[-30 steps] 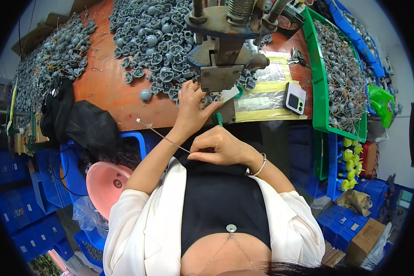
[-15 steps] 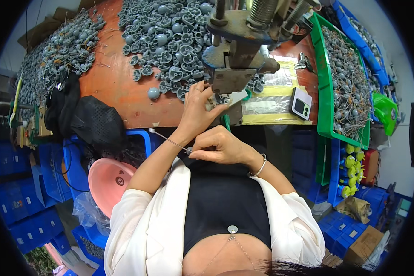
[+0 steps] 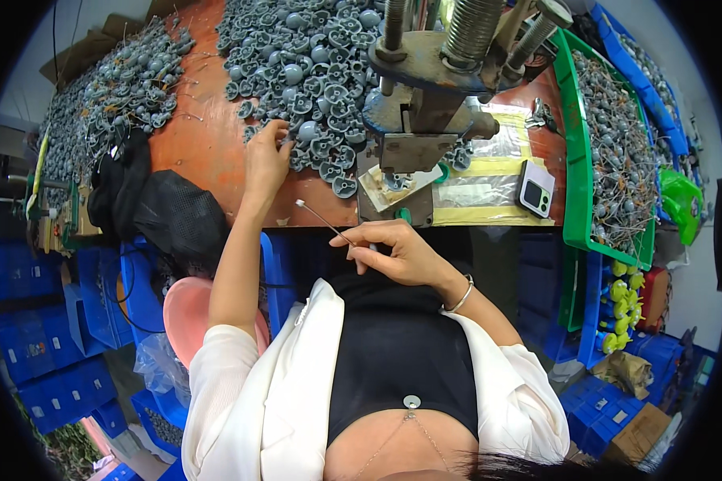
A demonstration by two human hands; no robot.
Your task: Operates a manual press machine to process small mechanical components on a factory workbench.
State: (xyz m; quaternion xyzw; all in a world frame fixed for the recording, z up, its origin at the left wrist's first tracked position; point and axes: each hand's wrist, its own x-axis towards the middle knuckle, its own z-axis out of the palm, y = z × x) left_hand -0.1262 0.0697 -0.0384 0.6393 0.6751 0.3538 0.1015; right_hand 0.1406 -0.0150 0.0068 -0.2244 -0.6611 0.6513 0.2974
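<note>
Grey moulded caps (image 3: 313, 60) heaped across a red-brown bench (image 3: 208, 140), piled thickest toward the far edge and thinning out near the front. Left hand (image 3: 266, 156) stretched forward onto the near fringe of that heap, fingers curled down among the loose pieces and touching them (whether one is actually pinched cannot be told from this angle). Right hand (image 3: 405, 252) held back close to the body, just off the bench's front edge, thumb and fingertips closed on a thin metal pin (image 3: 322, 218). Pin slanted up and to the left from the fingers, its small rounded head lying over the bench edge, between the two hands and well short of the left one. Directly ahead of the right hand, a blue-grey press (image 3: 425, 88) with heavy springs and bolts, its base plate standing on the bench, with caps lying around its foot. Right of the press, a small phone (image 3: 534, 188) lying on yellowish plastic sheets (image 3: 489, 172). Further right, a green tray (image 3: 573, 160) loaded with more grey parts. Black bag (image 3: 164, 212) slumped at the bench's left front corner.
</note>
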